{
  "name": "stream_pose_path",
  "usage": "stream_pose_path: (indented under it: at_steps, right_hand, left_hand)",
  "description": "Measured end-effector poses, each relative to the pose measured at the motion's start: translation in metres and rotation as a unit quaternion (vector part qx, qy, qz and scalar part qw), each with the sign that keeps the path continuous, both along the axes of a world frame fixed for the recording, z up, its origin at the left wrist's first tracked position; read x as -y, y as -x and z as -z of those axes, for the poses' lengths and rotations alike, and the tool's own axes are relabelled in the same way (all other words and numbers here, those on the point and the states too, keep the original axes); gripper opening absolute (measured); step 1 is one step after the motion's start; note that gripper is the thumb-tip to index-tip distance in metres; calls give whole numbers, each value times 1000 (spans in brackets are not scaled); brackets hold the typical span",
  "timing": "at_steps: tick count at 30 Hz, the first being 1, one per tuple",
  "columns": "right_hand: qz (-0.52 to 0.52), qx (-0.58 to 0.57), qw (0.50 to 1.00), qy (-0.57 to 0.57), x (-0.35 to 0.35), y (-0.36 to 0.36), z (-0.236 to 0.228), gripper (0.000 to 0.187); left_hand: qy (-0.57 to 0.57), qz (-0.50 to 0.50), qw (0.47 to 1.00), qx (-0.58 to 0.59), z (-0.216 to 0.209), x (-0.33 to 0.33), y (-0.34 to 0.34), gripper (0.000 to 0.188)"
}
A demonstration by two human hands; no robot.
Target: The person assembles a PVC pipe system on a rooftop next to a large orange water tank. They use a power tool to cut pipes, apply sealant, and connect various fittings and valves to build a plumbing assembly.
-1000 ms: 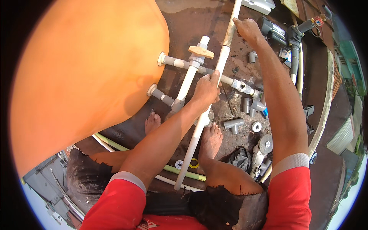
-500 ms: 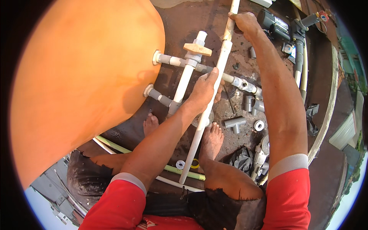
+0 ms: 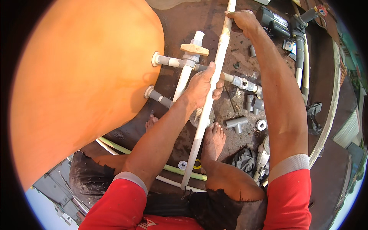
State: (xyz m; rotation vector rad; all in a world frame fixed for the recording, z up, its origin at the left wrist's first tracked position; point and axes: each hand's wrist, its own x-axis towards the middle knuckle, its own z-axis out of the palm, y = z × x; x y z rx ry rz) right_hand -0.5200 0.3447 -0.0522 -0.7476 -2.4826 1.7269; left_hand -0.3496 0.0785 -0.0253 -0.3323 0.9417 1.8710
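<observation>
A long white plastic pipe [image 3: 198, 134] slants up between my legs and away from me. Around its middle is my left hand [image 3: 205, 86], closed with the fingers wrapped behind it. Higher up, near the far end, my right hand [image 3: 243, 21] grips the same pipe at its narrower, stained stretch. Just left of my left hand stands a valve with a tan handle [image 3: 194, 49] on a white upright pipe [image 3: 181, 83]. Grey pipe stubs join this assembly to a large orange tank [image 3: 88, 76]. The pipe's far tip runs out of view.
Grey tee fittings [image 3: 237, 123], a white ring [image 3: 261, 125] and a black plastic bag [image 3: 243, 160] lie right of my foot. A black pump [image 3: 273, 22] stands at the far right. Tape rolls [image 3: 183, 165] and long pipes [image 3: 180, 171] lie near my legs. A white ledge [image 3: 326, 111] curves along the right.
The held pipe has shifted slightly, its upper part a little to the left. My left hand's fingers now show more fully wrapped round it; both hands keep their grip.
</observation>
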Motion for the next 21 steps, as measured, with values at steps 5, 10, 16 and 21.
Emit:
stream_pose_path:
  at_steps: [5,10,16,21]
  right_hand:
    - [13,-1,1000,26,30,-11,-23,39]
    - [11,-8,1000,19,21,-17,-22,39]
    - [0,2,999,-35,16,-19,-22,40]
    - [6,29,999,-18,18,-14,-37,41]
  left_hand:
    - [126,-20,987,-99,-10,-11,6,53]
    - [367,37,879,-301,0,-37,9,54]
    - [252,21,951,-176,-2,-35,11,58]
    - [-86,3,996,24,3,-19,21,61]
